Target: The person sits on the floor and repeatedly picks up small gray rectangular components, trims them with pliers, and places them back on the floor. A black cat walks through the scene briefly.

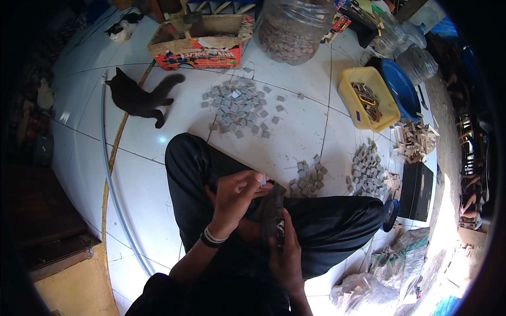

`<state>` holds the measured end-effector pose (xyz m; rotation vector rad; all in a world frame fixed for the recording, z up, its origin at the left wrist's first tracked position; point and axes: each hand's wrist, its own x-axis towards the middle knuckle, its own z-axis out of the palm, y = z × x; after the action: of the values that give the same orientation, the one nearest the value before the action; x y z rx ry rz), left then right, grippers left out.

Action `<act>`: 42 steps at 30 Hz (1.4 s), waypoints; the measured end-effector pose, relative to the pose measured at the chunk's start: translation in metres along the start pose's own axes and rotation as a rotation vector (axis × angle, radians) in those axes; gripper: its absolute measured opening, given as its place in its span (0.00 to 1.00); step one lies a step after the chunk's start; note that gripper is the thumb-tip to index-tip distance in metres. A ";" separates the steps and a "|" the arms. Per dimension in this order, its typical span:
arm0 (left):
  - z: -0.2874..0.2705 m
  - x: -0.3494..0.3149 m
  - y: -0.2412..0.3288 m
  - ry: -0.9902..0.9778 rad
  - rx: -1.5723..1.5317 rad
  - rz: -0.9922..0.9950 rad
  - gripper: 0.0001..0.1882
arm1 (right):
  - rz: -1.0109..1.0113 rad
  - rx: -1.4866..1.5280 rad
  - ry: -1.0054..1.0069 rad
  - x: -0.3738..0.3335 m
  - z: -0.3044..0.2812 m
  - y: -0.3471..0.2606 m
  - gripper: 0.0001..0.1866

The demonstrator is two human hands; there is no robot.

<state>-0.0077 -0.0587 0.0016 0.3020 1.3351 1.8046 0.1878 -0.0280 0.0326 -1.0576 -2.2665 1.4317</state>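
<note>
My left hand [234,197], with bands on its wrist, pinches a small light grey square piece [263,180] between thumb and fingers. That piece is held close to the upper end of a dark, long, narrow object [272,210], whose exact kind I cannot make out. Around its lower part my right hand [286,250] is closed. Both hands are over my lap, between my crossed legs in black trousers. Beyond my knees lies a loose pile of small grey square pieces [232,108]. Two more piles, a smaller one [308,179] and a denser one [366,168], lie to the right.
A black cat [134,97] stands at the left by a grey hose [108,174]; a black-and-white cat [122,30] is farther back. Ahead are a printed cardboard box [197,57] and a big clear plastic container [295,31]. A yellow tub [363,116] and blue basin [403,89] stand right.
</note>
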 end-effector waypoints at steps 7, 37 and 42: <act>0.000 0.006 -0.003 -0.166 -0.011 -0.147 0.16 | 0.044 0.078 -0.054 -0.001 -0.004 0.001 0.35; -0.004 -0.006 -0.006 -0.198 0.029 0.009 0.13 | 0.351 0.791 -0.354 -0.013 -0.046 -0.001 0.48; -0.004 -0.009 -0.008 -0.188 0.027 0.034 0.13 | 0.350 0.760 -0.371 -0.009 -0.045 -0.004 0.48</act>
<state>-0.0006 -0.0678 -0.0044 0.4989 1.2299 1.7403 0.2174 -0.0048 0.0588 -0.9963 -1.4840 2.5176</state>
